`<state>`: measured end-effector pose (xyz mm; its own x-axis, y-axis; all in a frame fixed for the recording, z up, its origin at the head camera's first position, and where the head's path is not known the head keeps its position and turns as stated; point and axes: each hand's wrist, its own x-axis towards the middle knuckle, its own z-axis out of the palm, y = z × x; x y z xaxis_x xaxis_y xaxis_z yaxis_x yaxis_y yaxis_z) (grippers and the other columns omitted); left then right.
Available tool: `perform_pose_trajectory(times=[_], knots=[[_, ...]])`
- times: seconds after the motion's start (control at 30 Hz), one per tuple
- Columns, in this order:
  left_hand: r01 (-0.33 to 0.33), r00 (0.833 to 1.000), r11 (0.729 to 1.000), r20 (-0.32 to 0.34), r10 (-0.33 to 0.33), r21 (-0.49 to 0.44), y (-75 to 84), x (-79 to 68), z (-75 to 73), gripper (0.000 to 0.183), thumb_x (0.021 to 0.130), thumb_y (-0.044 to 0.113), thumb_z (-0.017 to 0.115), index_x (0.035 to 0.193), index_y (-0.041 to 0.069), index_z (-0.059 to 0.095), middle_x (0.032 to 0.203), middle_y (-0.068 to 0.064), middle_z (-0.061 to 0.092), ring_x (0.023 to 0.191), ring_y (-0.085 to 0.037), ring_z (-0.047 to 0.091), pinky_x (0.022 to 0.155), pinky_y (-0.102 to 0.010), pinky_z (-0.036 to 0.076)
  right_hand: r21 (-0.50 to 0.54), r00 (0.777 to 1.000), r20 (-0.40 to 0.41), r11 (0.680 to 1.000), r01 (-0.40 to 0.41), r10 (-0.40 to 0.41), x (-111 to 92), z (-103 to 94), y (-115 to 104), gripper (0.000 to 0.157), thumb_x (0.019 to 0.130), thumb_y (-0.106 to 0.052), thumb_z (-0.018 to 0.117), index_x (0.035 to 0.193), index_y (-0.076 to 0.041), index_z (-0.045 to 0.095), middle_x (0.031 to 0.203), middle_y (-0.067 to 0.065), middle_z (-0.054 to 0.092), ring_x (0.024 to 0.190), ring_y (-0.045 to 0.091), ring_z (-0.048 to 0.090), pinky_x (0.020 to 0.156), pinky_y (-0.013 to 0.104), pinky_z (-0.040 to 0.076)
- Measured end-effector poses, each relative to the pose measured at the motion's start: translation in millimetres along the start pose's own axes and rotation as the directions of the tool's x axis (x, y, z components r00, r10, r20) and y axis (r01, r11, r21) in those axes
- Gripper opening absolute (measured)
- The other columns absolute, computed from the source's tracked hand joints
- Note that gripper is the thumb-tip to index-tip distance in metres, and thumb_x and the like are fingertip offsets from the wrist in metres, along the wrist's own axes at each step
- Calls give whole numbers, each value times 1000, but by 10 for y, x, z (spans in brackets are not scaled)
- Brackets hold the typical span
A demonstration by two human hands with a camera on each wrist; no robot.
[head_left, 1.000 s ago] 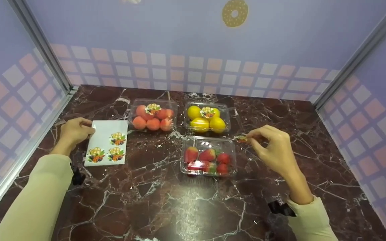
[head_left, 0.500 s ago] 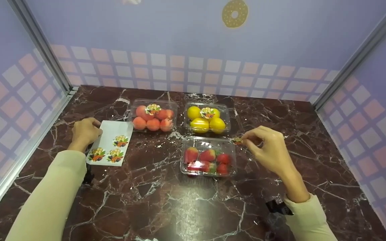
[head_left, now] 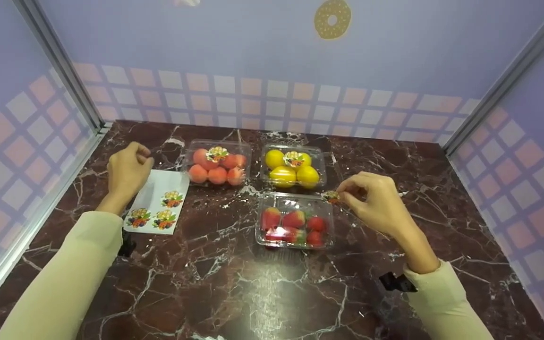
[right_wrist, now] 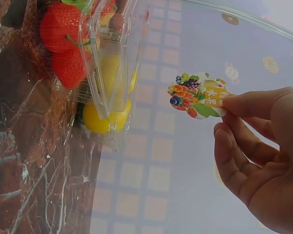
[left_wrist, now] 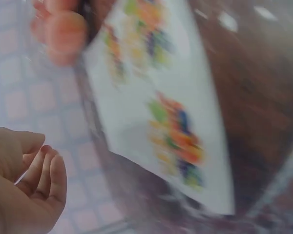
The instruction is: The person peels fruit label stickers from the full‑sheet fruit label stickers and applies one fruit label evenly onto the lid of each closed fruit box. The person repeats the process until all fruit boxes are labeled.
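Note:
My right hand pinches a fruit-print sticker by one edge between thumb and forefinger, near the upper right corner of a clear lidded box of strawberries. On the left, a white sticker sheet bears several printed fruit stickers. Just above its upper left edge is my left hand, its fingers loosely bent and holding nothing in the left wrist view. Behind the strawberries stand a clear box of lemons and a clear box of peach-like fruit, each with a fruit sticker on its lid.
Dark marbled tabletop carries everything. Lilac panels with a checked pattern enclose it at the back, left and right, joined by grey metal corner posts.
My left hand has let go of the sticker sheet and moved up and right; the sheet has shifted slightly right and turned. My right hand brings the sticker left, closer to the strawberry box.

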<state>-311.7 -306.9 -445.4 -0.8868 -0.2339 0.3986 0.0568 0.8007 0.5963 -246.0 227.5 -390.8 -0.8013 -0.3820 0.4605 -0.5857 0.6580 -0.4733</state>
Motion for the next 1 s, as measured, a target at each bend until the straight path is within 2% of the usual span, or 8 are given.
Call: perform_pose_trajectory(times=[0.23,0.4,0.5,0.7,0.87,1.0], knots=[[-112,994,990,-9,111,-83,578,10,46,13,96,8,72,108,3,73,98,-17,79,87,-34,73,88,-51,54,15,998,61,1000,-15,14,77,-44,-24,10,92,-4,81,93,-14,82,88,-4,75,72,9,66,66,23,57],[-172,982,971,51,183,-166,1025,-78,138,13,95,5,75,108,2,74,98,-15,78,86,-29,73,83,-44,60,47,993,109,998,-47,41,147,-56,-54,10,92,-6,81,93,-16,82,86,-6,76,69,10,66,64,23,57],[-210,967,956,102,234,-205,1270,-158,176,14,95,7,77,108,3,74,99,-13,78,85,-27,74,82,-41,61,73,987,147,995,-74,63,187,-56,-75,10,92,-6,81,94,-16,82,86,-6,76,69,11,67,64,24,58],[-263,923,926,208,323,-271,1660,-359,250,17,95,12,80,110,6,75,100,-8,78,86,-23,74,81,-37,62,123,971,220,985,-120,91,242,-34,-95,7,94,-8,80,95,-15,82,87,-6,78,71,16,70,65,25,59],[-267,869,888,304,389,-374,1873,-510,356,18,94,11,80,111,5,76,102,-6,77,90,-19,72,84,-32,62,153,958,266,976,-156,111,275,-23,-114,6,94,-9,79,96,-14,81,85,-4,78,73,25,73,66,26,60],[-288,829,858,338,446,-426,2021,-625,460,19,94,12,81,111,5,76,102,-6,78,88,-18,72,82,-27,61,172,942,311,967,-187,127,295,-12,-135,6,94,-10,79,96,-15,81,86,-4,78,76,26,74,67,27,60]])
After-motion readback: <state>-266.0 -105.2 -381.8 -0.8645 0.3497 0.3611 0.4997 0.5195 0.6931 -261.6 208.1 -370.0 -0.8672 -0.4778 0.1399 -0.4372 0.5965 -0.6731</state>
